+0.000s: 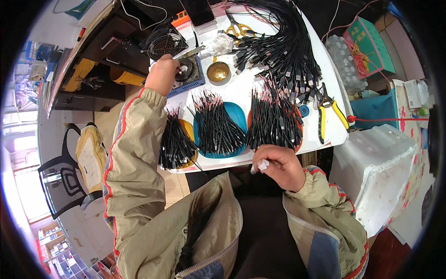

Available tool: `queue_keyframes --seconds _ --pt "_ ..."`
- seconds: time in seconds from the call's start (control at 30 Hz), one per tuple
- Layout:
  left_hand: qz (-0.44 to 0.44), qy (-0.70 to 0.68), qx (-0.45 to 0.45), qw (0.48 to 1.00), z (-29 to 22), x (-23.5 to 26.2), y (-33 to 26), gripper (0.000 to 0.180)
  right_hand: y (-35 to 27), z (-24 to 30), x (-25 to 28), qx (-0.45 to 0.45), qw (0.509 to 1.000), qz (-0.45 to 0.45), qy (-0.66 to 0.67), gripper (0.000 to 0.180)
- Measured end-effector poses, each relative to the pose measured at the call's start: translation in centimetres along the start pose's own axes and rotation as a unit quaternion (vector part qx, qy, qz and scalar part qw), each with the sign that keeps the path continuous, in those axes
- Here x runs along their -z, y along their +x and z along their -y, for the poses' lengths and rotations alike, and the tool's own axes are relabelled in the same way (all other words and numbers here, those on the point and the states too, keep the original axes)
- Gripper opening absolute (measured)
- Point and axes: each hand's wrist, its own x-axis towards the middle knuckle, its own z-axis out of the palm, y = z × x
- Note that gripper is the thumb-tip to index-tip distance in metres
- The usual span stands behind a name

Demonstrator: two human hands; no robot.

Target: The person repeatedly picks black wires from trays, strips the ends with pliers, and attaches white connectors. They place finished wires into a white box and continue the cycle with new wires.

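My left hand [163, 74] is closed at the edge of a blue box-shaped device [191, 85] with a round dark well on top. What its fingers hold, if anything, is hidden; a flat metal blade [191, 51] lies by the fingertips. Close to the table's front edge, my right hand [282, 168] pinches a crumpled white tissue [263, 165]. Just beyond it, a bundle of black cables [274, 118] with stripped pinkish wire ends rests on an orange tray. More such cables lie on a blue tray [236, 114] and a yellow tray [187, 129].
A round tin of amber material [218, 72] sits beside the device, near a small fan [166, 45]. Long black USB cables [288, 37] pile up at the back. Yellow-handled pliers [332, 114] and yellow scissors [238, 29] lie right and behind. A white foam box [376, 162] stands at right.
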Motion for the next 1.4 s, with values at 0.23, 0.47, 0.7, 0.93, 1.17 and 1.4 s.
queue_keyframes --seconds 0.23,0.47,0.7,0.93,1.17,1.4 --pt "-0.121 -0.458 0.147 0.868 -7.1 6.0 -7.1 0.011 0.1 -0.9 -1.7 0.036 0.995 0.002 -0.088 0.023" --pt "-0.154 -0.809 0.137 0.551 -20.9 9.9 -15.5 0.013 1.0 -1.3 -9.7 0.2 0.966 -0.022 -0.165 0.045" --pt "-0.084 -0.812 -0.032 0.577 -25.5 11.2 -16.4 0.06 -9.7 11.0 -5.7 0.149 0.984 -0.07 0.068 0.031" --pt "0.042 -0.857 0.091 0.506 -25.8 5.1 -16.8 0.02 -28.4 29.7 -1.3 0.09 0.928 -0.294 -0.211 0.029" --pt "0.084 -0.852 0.145 0.496 -26.5 0.6 -17.8 0.019 -34.7 19.9 8.9 -0.287 0.742 -0.457 -0.397 0.023" --pt "0.106 -0.726 0.135 0.666 -20.2 1.2 -12.6 0.053 -36.3 0.0 17.8 -0.461 0.782 -0.414 -0.063 0.028"
